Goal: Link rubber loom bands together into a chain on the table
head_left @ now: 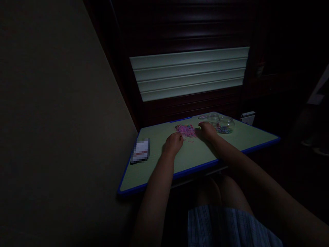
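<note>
Pile of tiny pink-purple loops [186, 130] on pale green blue-edged table [231, 145], frame centre. Left hand [174, 142] curled at lower-left edge, right hand [208, 131] curled at right edge; holdings too dim to tell. Likely light, soft, scattering: pinch singly.

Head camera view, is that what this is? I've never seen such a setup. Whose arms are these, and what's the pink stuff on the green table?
Yes. No machine here: one camera on a person's head looks forward and down, so both bare arms are the wearer's own. The room is dim. On the green table lies a pink pile of tiny pieces, perhaps little bands. The left hand rests curled beside it; the right hand touches its right edge. Behind the right hand stand a glass jar with coloured bits inside and a second jar. A small blurred card lies at the table's left. Whether either grip holds a piece is too dark to tell.
</note>
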`<state>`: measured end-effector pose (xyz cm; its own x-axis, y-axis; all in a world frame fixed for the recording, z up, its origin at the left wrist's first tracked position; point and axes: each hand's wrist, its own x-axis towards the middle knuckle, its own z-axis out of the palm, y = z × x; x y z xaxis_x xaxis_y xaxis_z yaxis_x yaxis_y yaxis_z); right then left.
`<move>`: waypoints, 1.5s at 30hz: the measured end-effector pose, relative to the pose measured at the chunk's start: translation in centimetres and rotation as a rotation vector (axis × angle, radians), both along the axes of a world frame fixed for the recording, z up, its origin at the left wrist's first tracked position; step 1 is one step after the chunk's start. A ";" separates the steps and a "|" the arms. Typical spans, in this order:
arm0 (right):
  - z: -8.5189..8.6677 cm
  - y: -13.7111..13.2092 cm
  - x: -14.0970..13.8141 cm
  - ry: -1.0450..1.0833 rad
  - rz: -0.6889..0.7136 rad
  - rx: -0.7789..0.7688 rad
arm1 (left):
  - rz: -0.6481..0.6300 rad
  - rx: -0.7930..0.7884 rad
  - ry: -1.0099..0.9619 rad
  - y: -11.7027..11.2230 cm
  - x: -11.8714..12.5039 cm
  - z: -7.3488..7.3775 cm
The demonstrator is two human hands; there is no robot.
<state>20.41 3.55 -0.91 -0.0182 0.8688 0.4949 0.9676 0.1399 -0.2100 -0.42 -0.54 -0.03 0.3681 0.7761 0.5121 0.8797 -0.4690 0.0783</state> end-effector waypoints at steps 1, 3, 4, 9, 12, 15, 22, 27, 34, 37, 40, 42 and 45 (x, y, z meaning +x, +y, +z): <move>0.0 0.1 0.1 -0.007 0.000 -0.011 | 0.005 -0.005 0.001 0.0 0.0 0.0; 0.0 0.2 0.3 -0.030 0.010 -0.042 | 0.006 -0.012 0.004 -0.1 0.0 0.1; 0.0 0.3 0.3 -0.043 0.019 -0.060 | 0.004 -0.012 0.004 0.0 0.0 0.0; 0.1 0.3 0.1 -0.097 0.064 -0.110 | -0.016 0.013 0.006 0.1 0.0 -0.1; 0.0 0.3 0.2 -0.117 0.081 -0.105 | -0.020 0.012 0.002 0.1 0.0 -0.2; -0.1 0.3 0.3 -0.115 0.065 -0.133 | -0.006 -0.001 0.005 0.0 0.0 -0.1; -0.4 0.2 0.8 -0.121 0.010 -0.082 | -0.003 0.008 0.031 0.1 0.0 -0.2; -0.6 0.5 1.3 -0.080 -0.056 -0.093 | 0.001 0.002 0.038 0.1 -0.1 -0.2; -0.8 0.6 1.5 -0.014 -0.092 -0.120 | -0.004 -0.018 0.037 0.2 -0.1 -0.2; -0.6 0.4 1.5 0.024 -0.095 -0.123 | 0.000 -0.014 0.035 0.2 -0.1 -0.2; -0.4 0.2 1.4 0.018 -0.119 -0.149 | 0.008 -0.016 0.034 0.2 -0.1 -0.2; -0.3 0.1 1.3 0.022 -0.140 -0.158 | 0.006 -0.017 0.032 0.2 -0.1 -0.1; -0.3 -0.1 1.2 0.038 -0.150 -0.153 | -0.003 -0.009 0.028 0.2 -0.1 -0.1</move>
